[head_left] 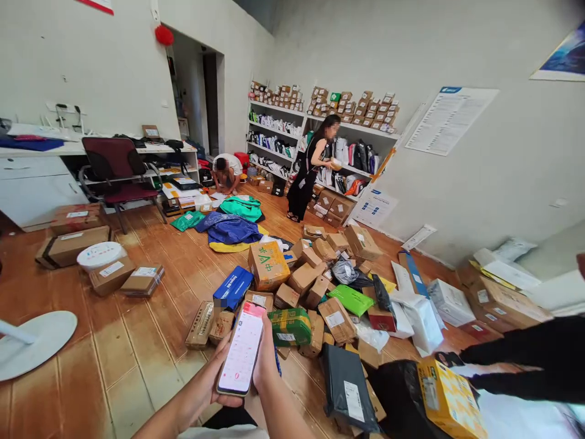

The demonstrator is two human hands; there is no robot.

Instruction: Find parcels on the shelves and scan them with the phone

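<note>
**Phone held in both hands above a floor strewn with parcels**

A phone (242, 355) with a lit white screen is held low in the view, over the wooden floor (137, 353). It is clasped from both sides. The grip of the left hand (218, 372) is closed round its lower left edge, and the grip of the right hand (267, 360) is closed along its right edge, with the fingers wrapped behind. Whether the left thumb is touching the screen cannot be told with certainty.

Just beyond the phone, a green parcel (289, 326) and a blue box (233, 288) are seen among a heap of cardboard boxes. A black bag (347, 387) lies to the right. At the far right, a yellow box (450, 399) is seen below another person's black sleeve (530, 356). Two further people are seen by the shelves (278, 131).
</note>
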